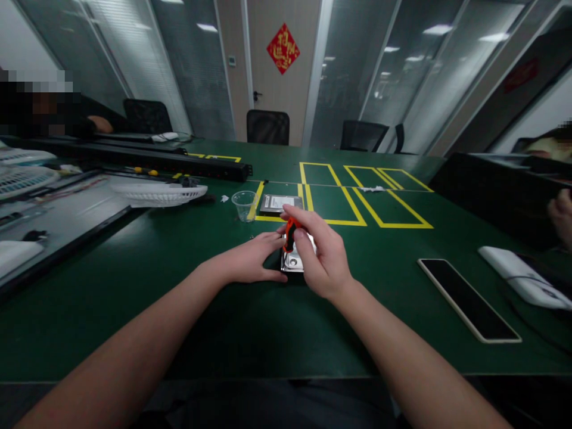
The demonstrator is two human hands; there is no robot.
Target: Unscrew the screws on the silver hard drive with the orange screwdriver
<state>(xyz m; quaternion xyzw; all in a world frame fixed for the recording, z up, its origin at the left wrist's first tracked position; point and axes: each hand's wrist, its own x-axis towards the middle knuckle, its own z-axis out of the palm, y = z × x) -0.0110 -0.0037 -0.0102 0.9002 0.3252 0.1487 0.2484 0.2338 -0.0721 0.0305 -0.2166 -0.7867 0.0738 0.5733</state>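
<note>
A hard drive [294,262] with a shiny metal top lies on the green table in front of me. My left hand [259,258] braces its left side, thumb at the near corner and fingers round the far edge. In my right hand [324,250] is a screwdriver [291,234] with an orange and black handle, its shaft pointing down at the drive's left part. The screwdriver's tip is too small to make out. Just beyond my hands lies a second hard drive [277,204] with a white label, and left of it stands a clear plastic cup [245,207].
Yellow tape outlines [400,226] mark the table ahead. A phone [469,300] and a white power bank [522,277] with a cable lie at right. White fan-like parts [163,193] and a long black bar [179,162] are at left. People sit at both sides.
</note>
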